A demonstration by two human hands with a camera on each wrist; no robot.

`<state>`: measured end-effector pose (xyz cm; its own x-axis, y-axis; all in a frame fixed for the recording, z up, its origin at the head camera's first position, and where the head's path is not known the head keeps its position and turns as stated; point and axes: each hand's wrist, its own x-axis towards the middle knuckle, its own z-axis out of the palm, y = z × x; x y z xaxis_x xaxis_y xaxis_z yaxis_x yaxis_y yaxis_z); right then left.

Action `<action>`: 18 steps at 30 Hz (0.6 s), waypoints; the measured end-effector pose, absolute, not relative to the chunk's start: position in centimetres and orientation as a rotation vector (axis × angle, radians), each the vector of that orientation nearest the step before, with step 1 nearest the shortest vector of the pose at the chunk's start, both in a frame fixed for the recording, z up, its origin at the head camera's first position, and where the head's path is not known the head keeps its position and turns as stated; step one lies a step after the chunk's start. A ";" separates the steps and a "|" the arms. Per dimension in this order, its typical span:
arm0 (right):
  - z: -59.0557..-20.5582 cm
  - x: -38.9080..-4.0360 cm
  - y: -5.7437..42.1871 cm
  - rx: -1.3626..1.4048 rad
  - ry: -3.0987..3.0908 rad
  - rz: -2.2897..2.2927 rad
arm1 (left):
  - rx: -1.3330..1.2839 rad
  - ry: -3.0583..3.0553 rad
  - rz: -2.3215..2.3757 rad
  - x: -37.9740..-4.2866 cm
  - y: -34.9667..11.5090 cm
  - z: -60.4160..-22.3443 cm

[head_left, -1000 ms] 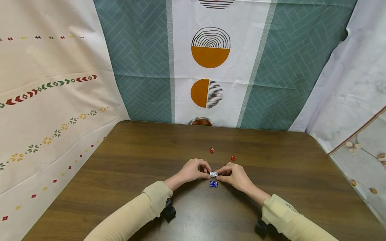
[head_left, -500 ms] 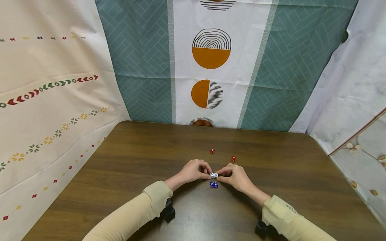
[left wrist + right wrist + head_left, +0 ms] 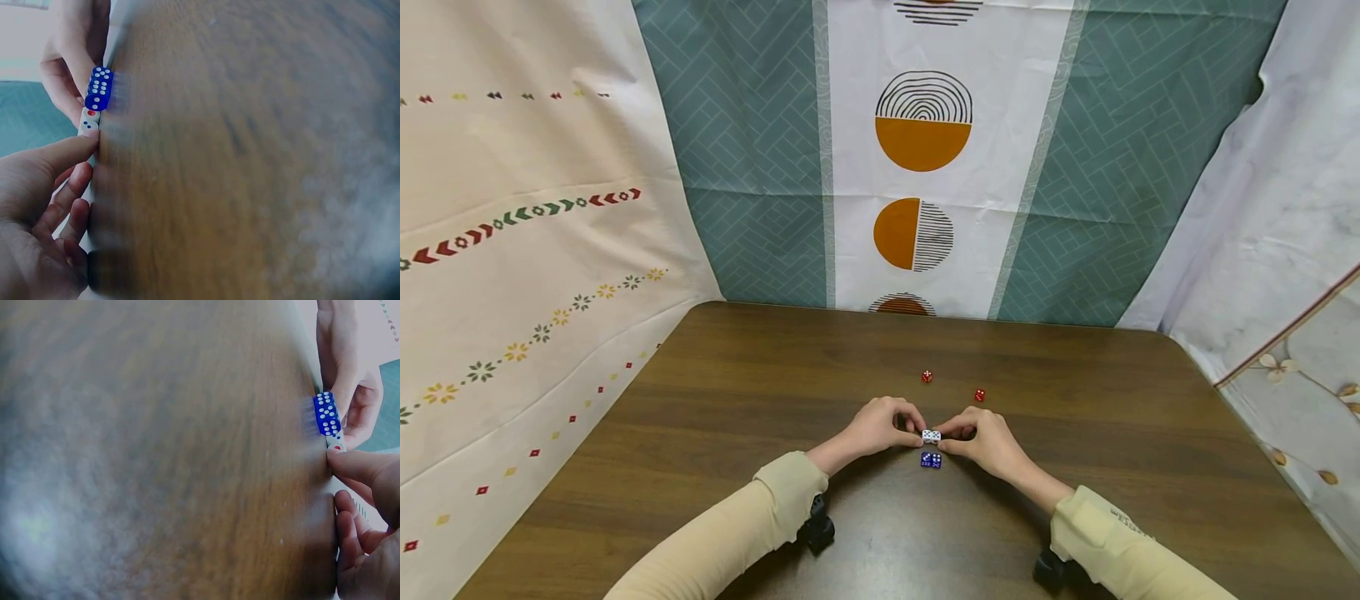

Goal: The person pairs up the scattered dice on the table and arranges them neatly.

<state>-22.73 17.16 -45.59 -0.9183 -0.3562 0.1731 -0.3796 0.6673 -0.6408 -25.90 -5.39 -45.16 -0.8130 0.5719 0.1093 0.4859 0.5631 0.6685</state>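
Two white dice (image 3: pixel 932 436) sit side by side on the table between my hands. My left hand (image 3: pixel 874 427) pinches the left white die with its thumb and fingertips. From the other side, my right hand (image 3: pixel 988 442) pinches the right one the same way. Just in front of them, on the near side, two blue dice (image 3: pixel 931 460) lie side by side. In the left wrist view the blue dice (image 3: pixel 99 89) partly hide the white dice (image 3: pixel 89 122); the right wrist view shows the right thumb (image 3: pixel 356 464) against a white die.
Beyond the hands lie two red dice apart from each other, one red die (image 3: pixel 927 377) farther back and another red die (image 3: pixel 980 395) near the right hand. The brown wooden table (image 3: pixel 760 358) ends at a patterned cloth (image 3: pixel 760 183) behind.
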 end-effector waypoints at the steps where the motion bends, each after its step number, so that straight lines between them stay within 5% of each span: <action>1: -45.6 -22.7 17.2 0.626 -2.838 1.104 | 0.908 2.669 1.086 -25.9 -5.4 -45.1; 18: -45.5 -22.7 17.2 0.666 -2.827 1.106 | 0.918 2.690 1.063 -25.8 -5.3 -45.0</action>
